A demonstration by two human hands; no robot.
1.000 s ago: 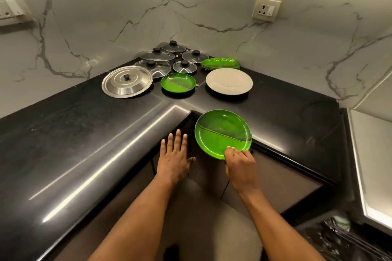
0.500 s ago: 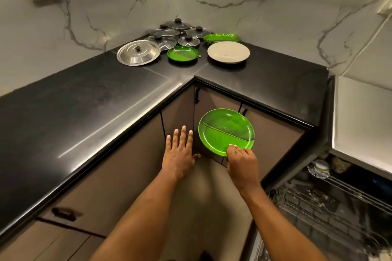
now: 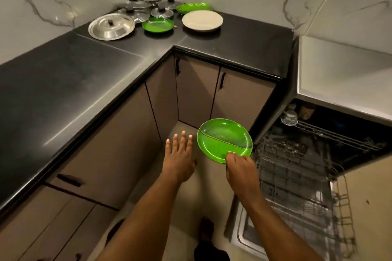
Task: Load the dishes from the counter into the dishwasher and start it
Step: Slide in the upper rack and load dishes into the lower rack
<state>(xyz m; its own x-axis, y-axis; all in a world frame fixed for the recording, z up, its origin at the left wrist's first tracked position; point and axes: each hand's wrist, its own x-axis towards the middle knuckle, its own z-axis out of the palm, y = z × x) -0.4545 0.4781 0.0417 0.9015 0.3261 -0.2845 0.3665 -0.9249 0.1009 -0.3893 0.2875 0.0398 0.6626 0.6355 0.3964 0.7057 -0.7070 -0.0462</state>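
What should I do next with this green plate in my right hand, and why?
Probably swing the green plate right and down toward the pulled-out dishwasher rack. Your right hand grips its near rim, the plate hangs just left of the rack, and your left hand is open, holding nothing.

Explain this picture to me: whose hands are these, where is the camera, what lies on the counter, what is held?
No machine here: a person wears one camera on the head, looking down at their own arms. The right hand grips a green plate by its near edge, in the air beside the open dishwasher. The left hand is open, holding nothing. In the corner of the black counter lie a steel lid, several glass lids, a smaller green plate, a white plate and more green plates behind it.
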